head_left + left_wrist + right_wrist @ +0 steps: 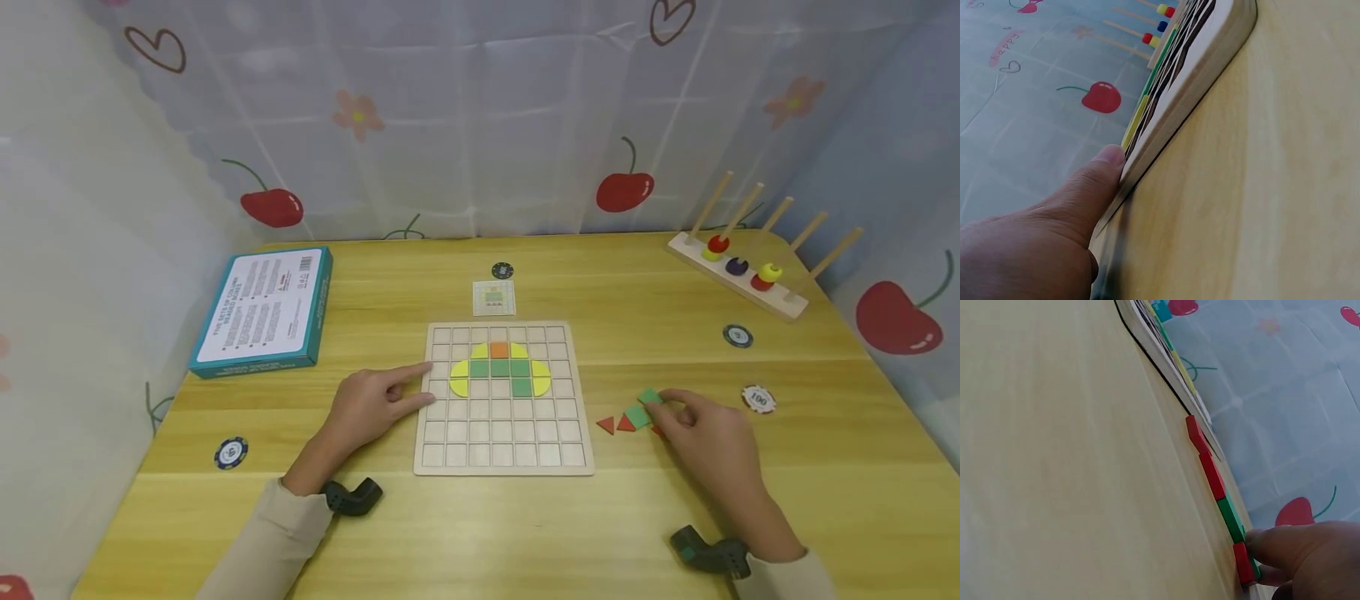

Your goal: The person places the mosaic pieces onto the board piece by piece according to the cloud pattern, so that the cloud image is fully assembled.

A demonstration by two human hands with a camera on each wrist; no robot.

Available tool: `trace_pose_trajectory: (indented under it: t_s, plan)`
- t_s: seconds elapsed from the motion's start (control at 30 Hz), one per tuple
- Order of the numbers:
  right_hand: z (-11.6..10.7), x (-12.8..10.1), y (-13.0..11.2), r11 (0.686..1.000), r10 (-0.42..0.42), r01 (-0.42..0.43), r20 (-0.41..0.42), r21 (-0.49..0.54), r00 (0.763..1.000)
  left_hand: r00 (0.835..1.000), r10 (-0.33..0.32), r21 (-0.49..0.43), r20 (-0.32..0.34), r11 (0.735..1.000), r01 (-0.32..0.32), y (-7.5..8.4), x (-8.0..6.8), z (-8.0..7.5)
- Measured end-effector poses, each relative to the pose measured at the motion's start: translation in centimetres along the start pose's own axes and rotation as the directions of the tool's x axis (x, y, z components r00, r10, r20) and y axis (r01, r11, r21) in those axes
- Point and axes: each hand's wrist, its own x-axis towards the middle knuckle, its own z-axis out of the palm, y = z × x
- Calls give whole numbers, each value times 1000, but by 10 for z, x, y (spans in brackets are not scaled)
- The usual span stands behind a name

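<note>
A wooden grid board [504,398] is lying flat mid-tabletop (a yellow, green and orange tile figure filling its upper cells). Just right of it, green squares [643,407] and red triangles [616,424] are lying loose.

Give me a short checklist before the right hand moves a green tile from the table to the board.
1. Left hand steadies the board at its left edge: ok.
2. Right hand touches a green tile: ok.
3. Tile firmly pinched: cannot tell.
4. Empty squares remain below the coloured tiles: ok.
5. Pattern card in view behind the board: ok.
6. Red triangles lie apart from the board: ok.
</note>
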Motion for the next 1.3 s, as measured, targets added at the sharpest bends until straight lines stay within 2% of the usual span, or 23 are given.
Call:
trace_pose_trajectory:
  t_s: [0.33, 0.53, 0.73, 0.9, 0.97, 1.03, 1.13, 1.2, 1.27, 1.3]
  plan:
    - [1, 1, -11, 992, -104, 105, 13, -71, 995, 1000, -1, -4, -12, 1000, 1, 1, -2, -1]
    - [5, 1, -9, 984, -151, 152, 10, -92, 988, 1000, 16, -7, -27, 1000, -16, 1, -2, 0]
    - [7, 0, -11, 978, -193, 185, -78, -93, 978, 1000, 9, -7, -12, 1000, -9, 1, 0, 1]
    - [14, 2, -26, 973, -230, 224, -134, -54, 964, 1000, 6, -8, -8, 1000, -6, 2, 1, 1]
    - [21, 2, -35, 957, -289, 286, -143, -42, 946, 1000, 5, -9, -6, 1000, -5, 3, 1, 1]
    - [30, 0, -45, 916, -399, 400, -164, -33, 902, 1000, 2, -11, -5, 1000, -2, 3, 1, 0]
    - [43, -4, -63, 821, -564, 570, -200, -30, 802, 1000, -4, -13, -4, 1000, 4, 3, 0, 0]
    - [51, -4, -76, 757, -641, 653, -219, -23, 736, 1000, -8, -16, -4, 1000, 8, 3, 0, -1]
    - [58, -4, -89, 732, -667, 681, -218, -14, 712, 1000, -10, -15, -4, 1000, 10, 3, -1, -1]
    - [61, -3, -96, 732, -668, 681, -208, -11, 714, 1000, -9, -16, -5, 1000, 9, 3, -1, -1]
